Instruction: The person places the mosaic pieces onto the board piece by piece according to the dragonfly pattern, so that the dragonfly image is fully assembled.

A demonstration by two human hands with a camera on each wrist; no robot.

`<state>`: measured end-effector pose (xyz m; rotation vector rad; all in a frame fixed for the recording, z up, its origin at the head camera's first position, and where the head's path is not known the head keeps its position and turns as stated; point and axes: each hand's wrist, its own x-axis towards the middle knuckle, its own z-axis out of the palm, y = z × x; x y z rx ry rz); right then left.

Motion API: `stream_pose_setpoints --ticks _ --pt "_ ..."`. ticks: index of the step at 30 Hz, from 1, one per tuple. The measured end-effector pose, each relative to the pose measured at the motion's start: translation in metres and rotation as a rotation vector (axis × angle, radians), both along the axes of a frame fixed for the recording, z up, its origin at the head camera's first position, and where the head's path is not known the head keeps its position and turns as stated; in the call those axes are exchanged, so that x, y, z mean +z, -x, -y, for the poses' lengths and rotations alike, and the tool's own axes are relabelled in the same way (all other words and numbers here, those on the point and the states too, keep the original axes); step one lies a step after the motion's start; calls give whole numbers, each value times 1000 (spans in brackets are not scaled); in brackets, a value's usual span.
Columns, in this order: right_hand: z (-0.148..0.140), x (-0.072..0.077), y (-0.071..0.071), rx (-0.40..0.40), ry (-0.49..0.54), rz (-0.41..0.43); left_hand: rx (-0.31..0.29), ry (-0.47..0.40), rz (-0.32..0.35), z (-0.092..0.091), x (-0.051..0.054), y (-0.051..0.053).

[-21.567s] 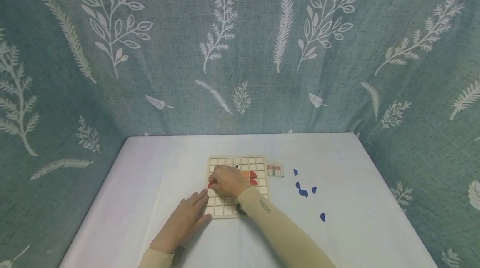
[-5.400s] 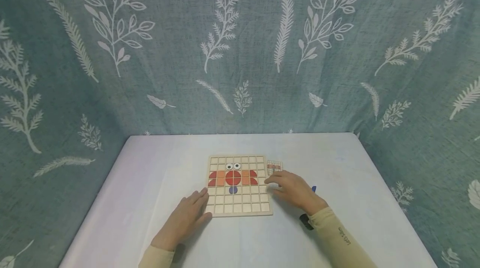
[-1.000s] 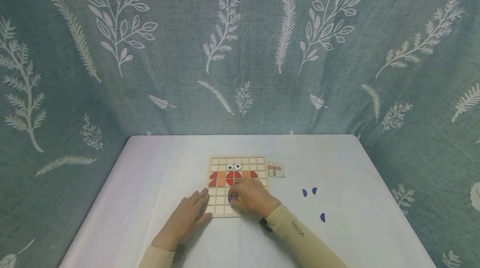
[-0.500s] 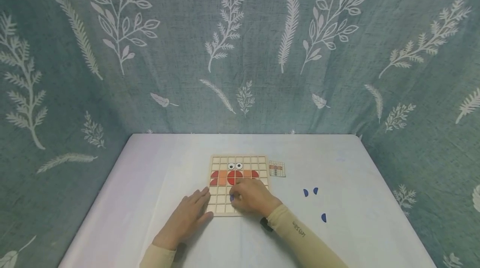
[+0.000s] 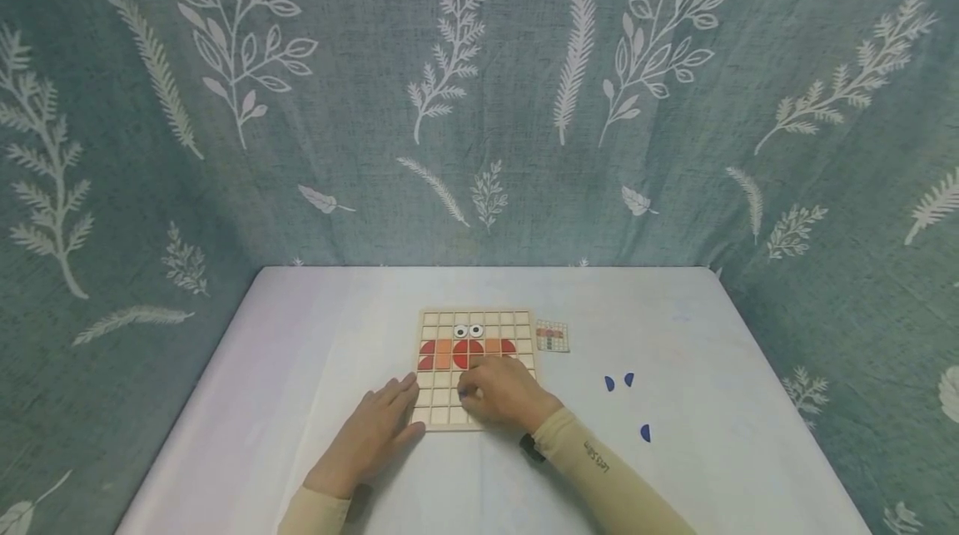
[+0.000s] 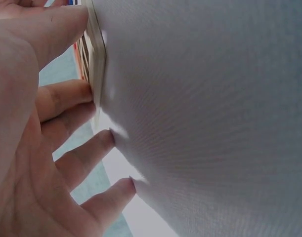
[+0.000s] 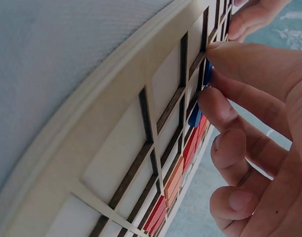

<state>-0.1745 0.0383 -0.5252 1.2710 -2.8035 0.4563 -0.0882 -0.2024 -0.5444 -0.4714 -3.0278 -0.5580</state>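
Observation:
A wooden grid board [image 5: 439, 417] lies on the white table, bearing a red disc, orange squares, red quarter-round pieces and two eye pieces [image 5: 468, 331]. My right hand [image 5: 505, 392] is over the board's lower middle. Between its thumb and index finger it pinches a blue half-round piece [image 7: 208, 73], mostly covered by the fingers. Another blue piece [image 7: 195, 116] sits in the grid beside the fingertips. My left hand [image 5: 370, 437] rests with extended fingers against the board's left edge; its thumb [image 6: 66, 37] touches the frame near the lower corner.
Right of the board lies a small pattern card [image 5: 553, 336] with a printed grid. Farther right are three loose blue half-round pieces, one [image 5: 645, 433] closer to the front and a pair [image 5: 609, 383] farther back. A patterned curtain [image 5: 479, 102] surrounds the table.
Since the oldest frame, blue pieces have gone from the table onto the board below the red disc. My right hand returned to the board with another and stays there; the left hand holds still.

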Motion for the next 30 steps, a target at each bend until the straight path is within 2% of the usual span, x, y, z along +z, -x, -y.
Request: stream_pose_setpoints --ticks 7,13,23,27,30 --pt "-7 2 -1 1 43 13 -1 19 2 1 1 -1" --pt "-30 11 -4 -116 64 85 1 36 9 0 0 0" --pt "-98 11 -3 -225 173 11 6 30 18 0 2 1" --pt "-129 6 1 -256 183 -49 13 25 30 0 2 1" --pt "-148 5 3 -292 184 -58 16 27 28 0 1 1"
